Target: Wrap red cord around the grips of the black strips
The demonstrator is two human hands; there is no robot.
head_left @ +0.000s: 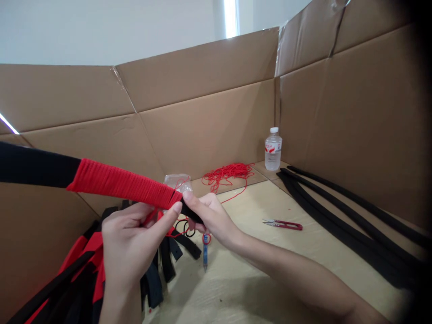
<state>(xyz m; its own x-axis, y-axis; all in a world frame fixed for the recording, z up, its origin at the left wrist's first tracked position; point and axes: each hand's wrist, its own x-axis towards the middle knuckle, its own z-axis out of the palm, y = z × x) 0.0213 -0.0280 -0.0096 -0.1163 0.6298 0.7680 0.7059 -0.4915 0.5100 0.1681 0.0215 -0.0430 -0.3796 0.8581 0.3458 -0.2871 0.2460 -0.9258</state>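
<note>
A long black strip (33, 167) runs from the left edge toward the middle, its near part wound tightly with red cord (121, 183). My left hand (130, 245) is closed under the wound end, thumb pressed against the red wrapping. My right hand (211, 216) pinches the strip's black tip, fingers closed on it. Loose red cord and a small black loop (185, 228) hang between the two hands.
A pile of black and red-wrapped strips (84, 274) lies at lower left. Red thread snips (283, 224), a blue pen (204, 254), a tangle of red cord (227, 173), a water bottle (272, 149) and long black strips (340, 211) sit on the table. Cardboard walls (202, 112) surround it.
</note>
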